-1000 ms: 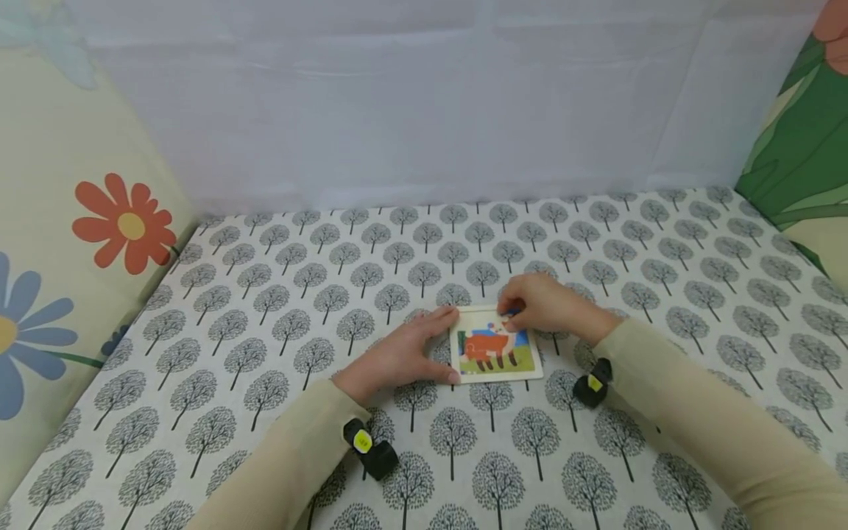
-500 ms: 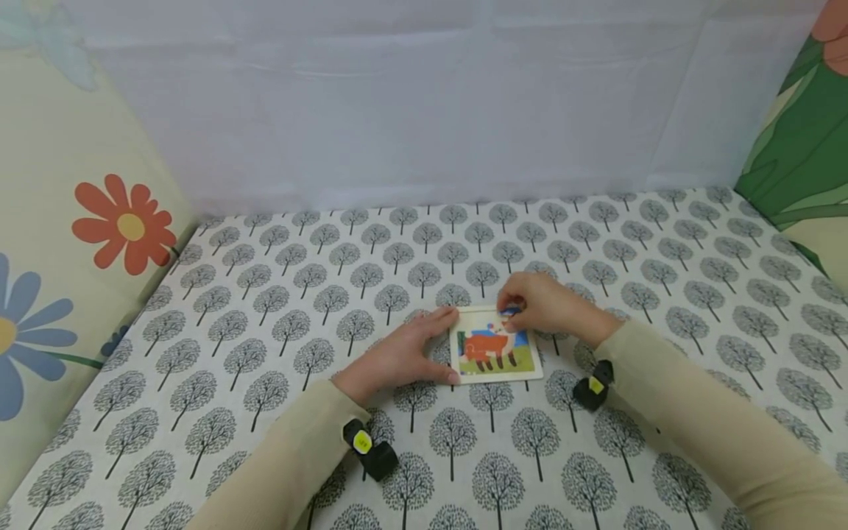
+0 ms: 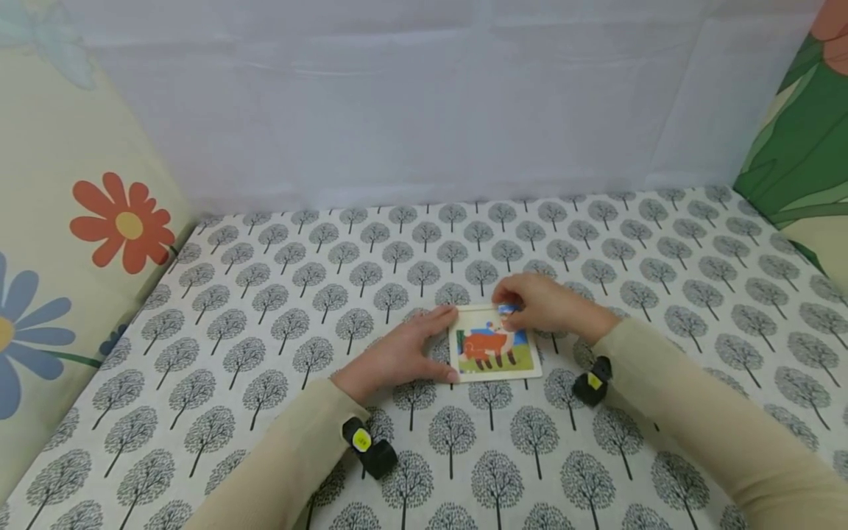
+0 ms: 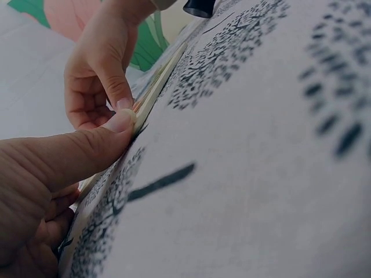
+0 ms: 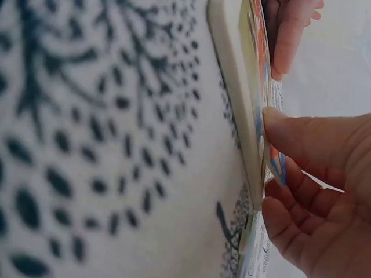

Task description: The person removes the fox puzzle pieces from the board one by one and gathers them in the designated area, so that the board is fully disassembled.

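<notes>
A square picture board (image 3: 493,373) with a cream rim and an orange animal on green lies flat on the cloth. My left hand (image 3: 401,356) holds its left side, thumb at the near corner and a finger at the far one. At the board's far right corner my right hand (image 3: 551,305) pinches a small blue and white piece (image 3: 509,311). The right wrist view shows this thin piece (image 5: 279,168), blue-edged, tilted between thumb and curled fingers. Whether its lower edge touches the board is hidden.
Cloth printed with dark trees (image 3: 278,442) covers the table. A plain pale sheet (image 3: 424,110) hangs behind it, with flower-patterned panels on the left (image 3: 40,184) and right (image 3: 815,147). Black wrist cameras sit on both sleeves.
The right fingers have shifted slightly left at the far right corner, and more of the piece's blue and white shows. The left hand keeps its place on the board.
</notes>
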`<state>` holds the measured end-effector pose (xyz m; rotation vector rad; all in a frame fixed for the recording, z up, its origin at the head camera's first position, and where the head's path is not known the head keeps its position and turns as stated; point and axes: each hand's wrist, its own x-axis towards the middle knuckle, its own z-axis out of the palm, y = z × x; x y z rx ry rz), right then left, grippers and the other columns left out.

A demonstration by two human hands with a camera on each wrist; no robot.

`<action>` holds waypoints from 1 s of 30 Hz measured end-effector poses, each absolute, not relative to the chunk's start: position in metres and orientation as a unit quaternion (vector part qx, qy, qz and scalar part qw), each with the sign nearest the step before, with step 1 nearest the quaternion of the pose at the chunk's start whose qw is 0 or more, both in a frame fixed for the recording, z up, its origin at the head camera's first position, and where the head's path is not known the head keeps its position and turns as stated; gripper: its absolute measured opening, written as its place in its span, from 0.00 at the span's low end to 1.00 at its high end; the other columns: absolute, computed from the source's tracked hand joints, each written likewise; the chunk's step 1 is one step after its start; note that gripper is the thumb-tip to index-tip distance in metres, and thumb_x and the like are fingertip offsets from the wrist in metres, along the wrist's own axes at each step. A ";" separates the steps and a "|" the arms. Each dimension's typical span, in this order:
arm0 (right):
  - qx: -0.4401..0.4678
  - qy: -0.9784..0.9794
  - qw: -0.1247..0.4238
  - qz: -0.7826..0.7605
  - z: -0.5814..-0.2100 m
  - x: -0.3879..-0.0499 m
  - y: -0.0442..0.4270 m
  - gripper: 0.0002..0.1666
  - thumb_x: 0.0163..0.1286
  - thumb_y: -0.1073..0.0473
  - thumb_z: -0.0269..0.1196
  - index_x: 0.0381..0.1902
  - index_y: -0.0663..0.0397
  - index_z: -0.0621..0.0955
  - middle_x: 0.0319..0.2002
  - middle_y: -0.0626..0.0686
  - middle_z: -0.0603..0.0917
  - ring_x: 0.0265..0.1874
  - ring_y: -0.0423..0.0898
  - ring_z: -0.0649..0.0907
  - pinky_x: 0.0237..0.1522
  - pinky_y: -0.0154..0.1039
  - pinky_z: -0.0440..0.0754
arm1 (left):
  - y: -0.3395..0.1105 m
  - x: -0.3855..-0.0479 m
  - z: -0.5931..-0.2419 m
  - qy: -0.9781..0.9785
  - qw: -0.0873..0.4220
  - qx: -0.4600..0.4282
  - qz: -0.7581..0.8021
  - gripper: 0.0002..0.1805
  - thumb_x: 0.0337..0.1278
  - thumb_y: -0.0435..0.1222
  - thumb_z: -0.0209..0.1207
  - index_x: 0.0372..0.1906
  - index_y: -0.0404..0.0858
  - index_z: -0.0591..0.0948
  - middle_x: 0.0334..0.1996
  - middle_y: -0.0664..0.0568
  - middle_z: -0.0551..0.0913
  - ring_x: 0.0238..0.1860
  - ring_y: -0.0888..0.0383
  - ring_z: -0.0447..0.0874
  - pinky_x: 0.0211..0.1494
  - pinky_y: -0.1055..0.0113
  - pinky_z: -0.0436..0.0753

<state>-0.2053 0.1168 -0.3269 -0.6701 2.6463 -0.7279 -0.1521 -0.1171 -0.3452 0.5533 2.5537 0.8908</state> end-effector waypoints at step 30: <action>-0.225 0.902 0.192 -0.315 -0.330 -0.207 0.122 0.10 0.61 0.63 0.63 0.40 0.52 0.76 0.34 0.53 0.80 0.28 0.45 0.75 0.30 0.36 0.75 | -0.117 -0.152 -0.345 0.908 0.194 0.191 0.319 0.53 0.37 0.47 0.71 0.71 0.49 0.54 0.73 0.59 0.46 0.73 0.44 0.37 0.72 0.46 0.41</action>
